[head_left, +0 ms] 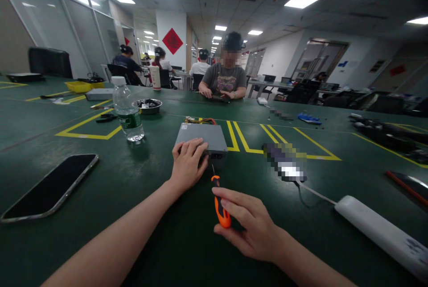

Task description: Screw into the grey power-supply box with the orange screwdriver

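Note:
A grey metal box [209,136] with a socket on its near side and coloured wires at its back lies on the green table [160,242]. My left hand [189,162] rests on the box's near left part, fingers spread over its top and front edge. Between the fingers and thumb of my right hand [250,220] is an orange and black screwdriver [221,209]. Its thin shaft points away from me, with the tip close to the near side of the box; whether it touches cannot be made out.
Left of the box stand a water bottle [129,115] and a metal bowl [149,106]; a phone [50,186] lies nearer. At right are a blurred device [284,164] and a white power strip [381,233]. A person [225,75] sits opposite.

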`<state>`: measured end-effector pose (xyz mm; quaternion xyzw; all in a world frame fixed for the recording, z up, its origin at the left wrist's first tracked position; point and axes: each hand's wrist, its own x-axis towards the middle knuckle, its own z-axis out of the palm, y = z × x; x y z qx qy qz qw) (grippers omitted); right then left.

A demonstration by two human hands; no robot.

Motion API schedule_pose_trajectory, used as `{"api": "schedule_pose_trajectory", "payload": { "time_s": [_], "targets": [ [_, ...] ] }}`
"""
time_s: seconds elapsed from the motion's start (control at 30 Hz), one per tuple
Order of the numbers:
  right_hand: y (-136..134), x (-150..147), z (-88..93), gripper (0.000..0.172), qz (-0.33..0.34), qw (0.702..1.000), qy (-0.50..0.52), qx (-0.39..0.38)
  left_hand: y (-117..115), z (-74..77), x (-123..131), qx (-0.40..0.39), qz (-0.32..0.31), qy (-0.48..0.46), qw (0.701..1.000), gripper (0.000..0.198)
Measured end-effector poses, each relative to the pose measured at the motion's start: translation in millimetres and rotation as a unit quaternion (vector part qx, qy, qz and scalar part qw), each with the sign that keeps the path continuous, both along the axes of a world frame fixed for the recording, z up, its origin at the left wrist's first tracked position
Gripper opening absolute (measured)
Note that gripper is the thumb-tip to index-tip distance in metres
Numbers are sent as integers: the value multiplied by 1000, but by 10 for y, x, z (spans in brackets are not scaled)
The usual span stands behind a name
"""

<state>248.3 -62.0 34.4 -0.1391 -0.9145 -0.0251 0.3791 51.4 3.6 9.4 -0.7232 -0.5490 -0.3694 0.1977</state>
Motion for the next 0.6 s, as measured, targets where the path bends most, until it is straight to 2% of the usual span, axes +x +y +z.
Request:
{"api": "schedule_pose_trajectory", "payload": {
  "time_s": [0.13, 0.3, 0.43, 0.6],
  "targets": [
    [-4, 9, 7, 31, 3, 999, -9, -30, 3, 4, -1, -1, -2, 2, 1000, 27],
    [-13, 5, 43, 29, 1, 998, -64, 7, 4, 6, 9, -1, 0, -2, 1000, 27],
    [1, -4, -1, 25, -3, 999, -32, 16, -5, 13, 8, -1, -4, -4, 1000, 28],
    [-8, 3, -17, 31, 2, 999, -12, -30, -7, 14, 1, -3, -8, -3, 1000, 28]
  ]
}}
